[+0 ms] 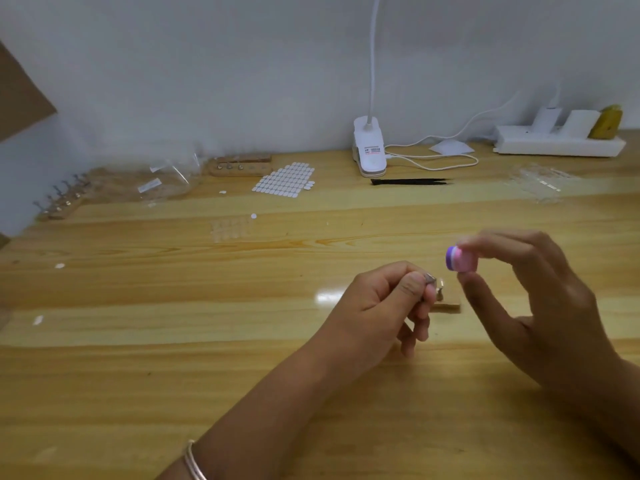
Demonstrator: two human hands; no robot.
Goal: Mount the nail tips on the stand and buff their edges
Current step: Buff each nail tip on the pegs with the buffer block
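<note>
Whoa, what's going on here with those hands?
A person is working at a wooden table. The left hand pinches a small metal peg, and the right hand holds a pink and purple buffer block close to it. A little wooden stand sits on the table just behind the left hand's fingers. Whether a nail tip is on the peg is too small to tell.

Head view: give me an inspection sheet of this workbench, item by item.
Surface: glossy wooden table.
Job's things: pink-purple buffer block; small metal holder; wooden stand behind the left hand.
Clutter: sheet of white pads, plastic bags, black tool, spare stands.
Hands: left hand pinches the metal holder; right hand pinches the buffer block.
Cables: white cord looped beside the clip lamp; power strip.
Surroundings: white wall, cardboard at left.
</note>
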